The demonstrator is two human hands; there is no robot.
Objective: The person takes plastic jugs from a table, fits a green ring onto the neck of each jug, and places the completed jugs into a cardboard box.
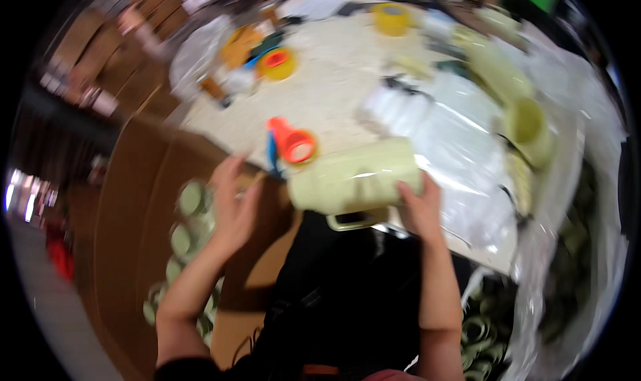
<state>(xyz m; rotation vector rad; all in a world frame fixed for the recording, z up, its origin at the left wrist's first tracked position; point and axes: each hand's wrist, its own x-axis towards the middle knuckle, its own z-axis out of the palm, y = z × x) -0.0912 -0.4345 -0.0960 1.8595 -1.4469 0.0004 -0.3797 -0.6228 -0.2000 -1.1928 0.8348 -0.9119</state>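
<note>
Pale-green wrapped jug (354, 177) sits at the bench (334, 94) edge, right hand (420, 211) pinching its end, left hand (230, 204) spread empty over a box (133, 201) partly filled with cups (190, 201), more unpacked beyond.

Motion blur smears the whole view; the right hand (420, 211) partly hides the pale green jug (354, 177); far clutter is unreadable.

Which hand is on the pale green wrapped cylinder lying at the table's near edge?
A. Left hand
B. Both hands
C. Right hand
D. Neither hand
C: the right hand rests on the right end of the pale green cylinder, while the left hand hangs open over the cardboard box, apart from the cylinder.
</note>
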